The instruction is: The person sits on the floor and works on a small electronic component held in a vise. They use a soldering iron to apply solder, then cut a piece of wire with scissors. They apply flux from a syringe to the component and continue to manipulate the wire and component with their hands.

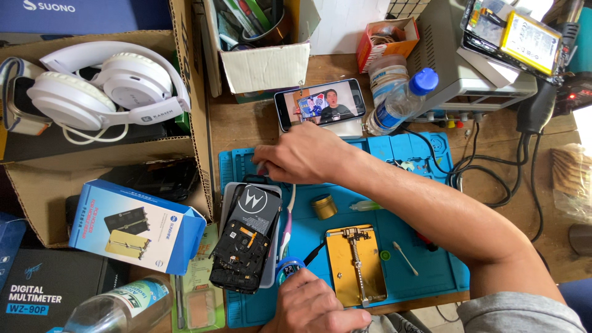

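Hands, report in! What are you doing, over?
Right hand reaching across blue work mat, fingertips at its top-left corner. Left hand fisted at near edge. Opened black phone lies between them.

My bench is a worn brown wooden table (246,126), and most of what I work on sits on the blue silicone repair mat (431,271) spread across it. Directly on the wood, a clear plastic water bottle with a blue cap (402,102) lies tilted beside a grey metal power supply box (456,68), a small orange cardboard box (387,38) stands near the far edge, and black cables (493,176) trail off the mat's right side
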